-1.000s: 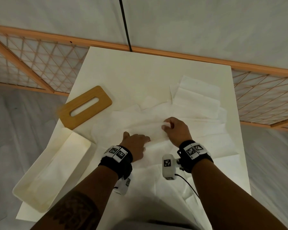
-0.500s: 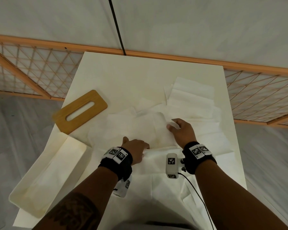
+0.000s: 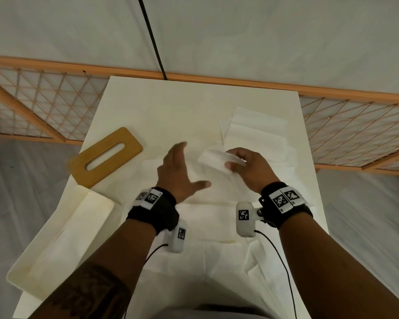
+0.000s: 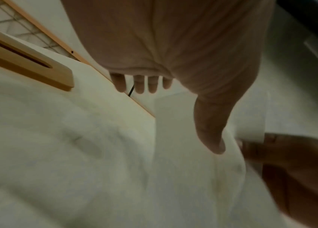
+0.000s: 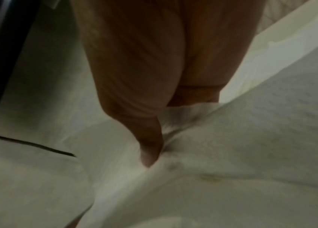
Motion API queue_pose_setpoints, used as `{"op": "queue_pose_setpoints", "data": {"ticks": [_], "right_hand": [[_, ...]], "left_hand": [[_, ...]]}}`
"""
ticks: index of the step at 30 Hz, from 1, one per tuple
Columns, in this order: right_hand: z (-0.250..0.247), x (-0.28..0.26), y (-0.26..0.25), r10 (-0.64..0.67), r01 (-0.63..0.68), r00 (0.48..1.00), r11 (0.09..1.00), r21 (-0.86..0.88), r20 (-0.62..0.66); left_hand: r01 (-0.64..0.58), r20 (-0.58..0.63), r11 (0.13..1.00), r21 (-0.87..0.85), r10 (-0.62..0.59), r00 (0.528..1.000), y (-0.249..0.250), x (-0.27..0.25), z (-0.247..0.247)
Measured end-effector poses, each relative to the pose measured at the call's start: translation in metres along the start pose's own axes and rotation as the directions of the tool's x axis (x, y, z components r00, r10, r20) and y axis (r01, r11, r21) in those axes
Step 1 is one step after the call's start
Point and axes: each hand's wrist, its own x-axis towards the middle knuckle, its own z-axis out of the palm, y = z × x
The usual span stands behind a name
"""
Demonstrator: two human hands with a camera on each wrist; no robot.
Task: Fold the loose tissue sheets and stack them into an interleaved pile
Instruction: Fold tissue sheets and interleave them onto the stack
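Observation:
My right hand [image 3: 234, 160] pinches the edge of a white tissue sheet [image 3: 213, 160] between thumb and fingers and holds it lifted over the middle of the table; the thumb [image 5: 150, 155] digs into the sheet [image 5: 232, 154]. My left hand [image 3: 186, 168] hovers just left of it with fingers straight and spread, holding nothing; in the left wrist view its fingers [image 4: 140, 84] point away and the lifted sheet [image 4: 175, 138] hangs beside the thumb. More loose sheets [image 3: 194, 217] cover the near table. A pile of folded tissues [image 3: 256, 132] lies at the back right.
A wooden lid with a slot [image 3: 105, 156] lies at the left of the white table [image 3: 171, 102]. A cream tissue box [image 3: 55, 245] sits at the near left corner. A wooden lattice rail [image 3: 346, 134] runs behind and beside the table.
My right hand has raised the pinched sheet off the table and away from me. My left hand left the sheets it pressed, rose and opened wide.

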Motion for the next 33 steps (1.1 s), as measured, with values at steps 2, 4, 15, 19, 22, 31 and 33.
{"op": "queue_pose_setpoints", "data": {"ticks": [2, 4, 15, 19, 22, 31, 33], "right_hand": [[0.000, 0.001, -0.009, -0.005, 0.009, 0.992, 0.999, -0.036, 0.122], [0.000, 0.001, -0.017, -0.019, 0.021, 0.986, 1.000, -0.012, 0.165], [-0.002, -0.020, 0.018, 0.216, -0.348, 0.912, 0.857, 0.380, 0.349], [0.023, -0.026, 0.020, 0.266, -0.444, 0.847, 0.829, 0.339, 0.460], [0.037, -0.033, 0.019, 0.251, -0.431, 0.834, 0.853, 0.295, 0.492], [0.024, -0.041, 0.013, 0.215, -0.363, 0.930, 0.664, 0.654, 0.298], [0.017, -0.040, 0.014, 0.207, -0.328, 0.944, 0.674, 0.662, 0.257]], "left_hand": [[-0.105, 0.013, 0.985, -0.135, 0.108, 0.994, 0.008, 0.011, -0.011], [-0.160, 0.077, 0.977, -0.140, 0.171, 0.982, 0.011, 0.020, -0.020], [0.345, 0.279, 0.528, -0.776, -0.203, 0.939, 0.000, 0.008, -0.052], [0.447, 0.375, 0.210, -0.870, -0.308, 0.874, -0.013, 0.003, -0.046], [0.475, 0.435, 0.065, -0.877, -0.309, 0.846, -0.016, -0.003, -0.041], [0.428, 0.356, 0.349, -0.834, -0.254, 0.899, -0.025, -0.018, -0.028], [0.409, 0.325, 0.415, -0.813, -0.258, 0.910, -0.031, -0.017, -0.028]]}}
